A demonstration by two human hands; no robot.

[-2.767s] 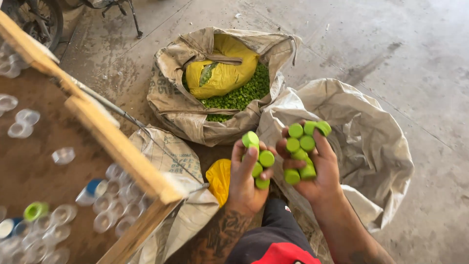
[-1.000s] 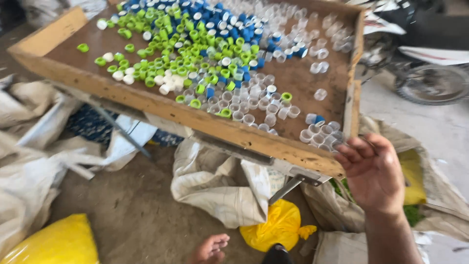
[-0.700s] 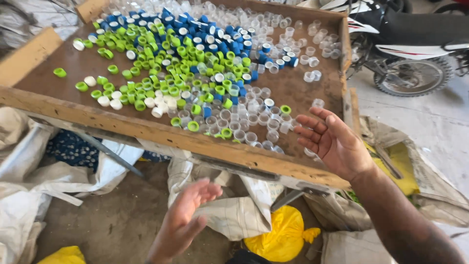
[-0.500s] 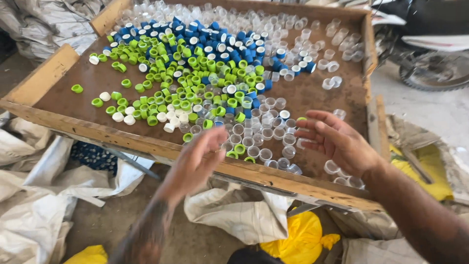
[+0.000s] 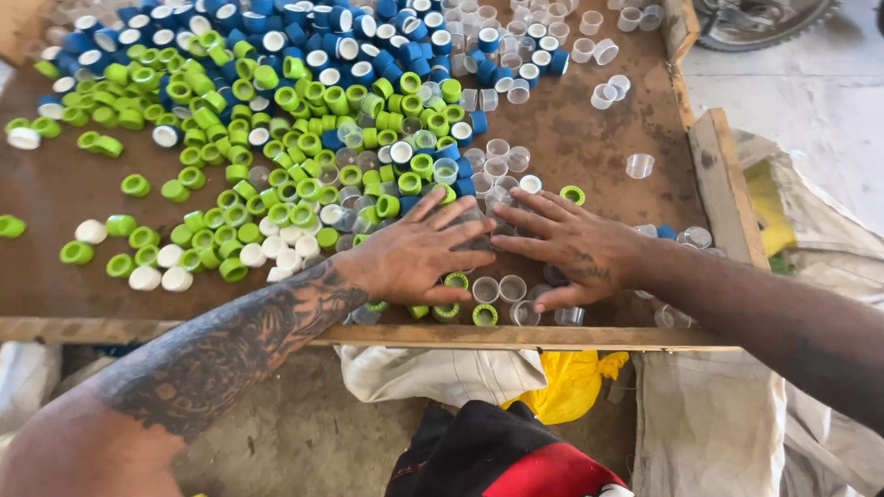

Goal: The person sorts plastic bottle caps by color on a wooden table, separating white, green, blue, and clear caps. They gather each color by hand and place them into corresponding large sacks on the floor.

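both hands lie flat on the table [image 5: 589, 138], palms down. the left hand [image 5: 410, 258] and the right hand [image 5: 571, 248] sit side by side, with fingertips nearly meeting over a patch of clear caps [image 5: 502, 156]. the fingers of both hands are spread wide, neither pinching nor closed on anything. the left fingers [image 5: 456, 216] point toward the right ones [image 5: 525, 221], and a few clear caps and green caps [image 5: 276, 166] show just under and between them, near the table's front rim [image 5: 552, 336].

past the left fingertips the green caps thicken into a broad heap, with white caps [image 5: 276, 247] just beyond the left thumb side and blue caps [image 5: 304, 37] farther off at the far edge. beyond the right fingers the brown board is mostly bare, dotted with loose clear caps.

judging from the flat, open palms, the work in hand is sweeping or gathering the mixed caps under the fingers. to do it well, keep the palms low and the fingers fanned so small caps do not slip through the gaps. draw the hands together evenly, and stay clear of the front rim so nothing rolls over it. whether any cap is trapped under the palms is hard to tell, as the hands hide that spot.
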